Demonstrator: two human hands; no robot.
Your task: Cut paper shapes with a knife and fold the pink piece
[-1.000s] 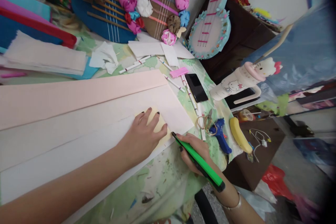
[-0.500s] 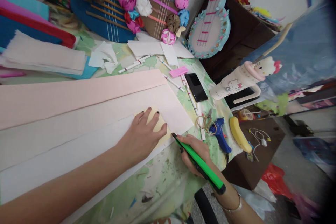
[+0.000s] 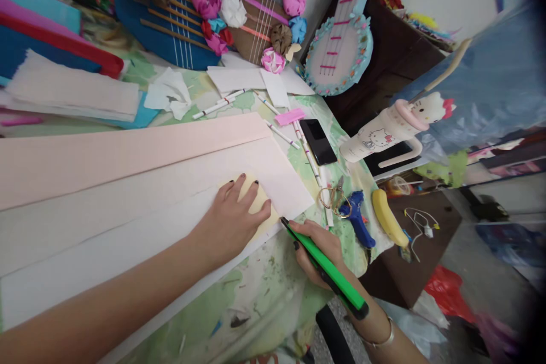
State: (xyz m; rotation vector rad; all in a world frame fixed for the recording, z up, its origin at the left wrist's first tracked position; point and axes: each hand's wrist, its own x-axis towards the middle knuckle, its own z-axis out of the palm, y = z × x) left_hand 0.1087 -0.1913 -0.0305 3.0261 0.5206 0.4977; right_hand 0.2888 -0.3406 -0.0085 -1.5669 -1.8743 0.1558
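My left hand [image 3: 230, 222] lies flat with its fingers spread on a pale yellow card [image 3: 255, 199], pressing it onto long white and pink paper sheets [image 3: 128, 182] near their right end. My right hand [image 3: 318, 247] is closed round a green utility knife [image 3: 326, 267]. The knife's tip touches the lower edge of the paper just right of the yellow card.
Right of the hands lie scissors [image 3: 333, 196], a blue glue gun [image 3: 358, 219], a banana [image 3: 386, 219], a black phone [image 3: 318, 141], several pens [image 3: 281, 133] and a cat-themed bottle [image 3: 392, 128]. Paper-flower guitar crafts [image 3: 239, 5] stand at the back. Stacked paper [image 3: 68, 91] lies far left.
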